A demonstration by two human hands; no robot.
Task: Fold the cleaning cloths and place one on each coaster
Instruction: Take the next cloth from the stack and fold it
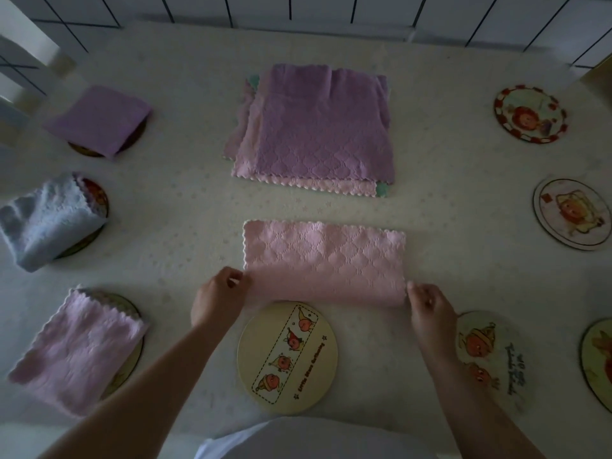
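Both grips pinch the near corners of the pink cloth [324,260]: left hand [220,298] and right hand [430,306]. It lies half-folded mid-bench, just beyond a bare coaster [287,354]. Next fold should bring edges flush, scallops aligned, before pressing flat.

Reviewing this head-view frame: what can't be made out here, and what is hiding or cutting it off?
- Pictures on the three left coasters: covered by the folded purple cloth, blue cloth and pink cloth.
- Number of cloths in the stack: the top purple one hides the lower layers.
- Far-right coaster: cut off by the frame edge.
- Small lettering on the near coaster: too small to read.
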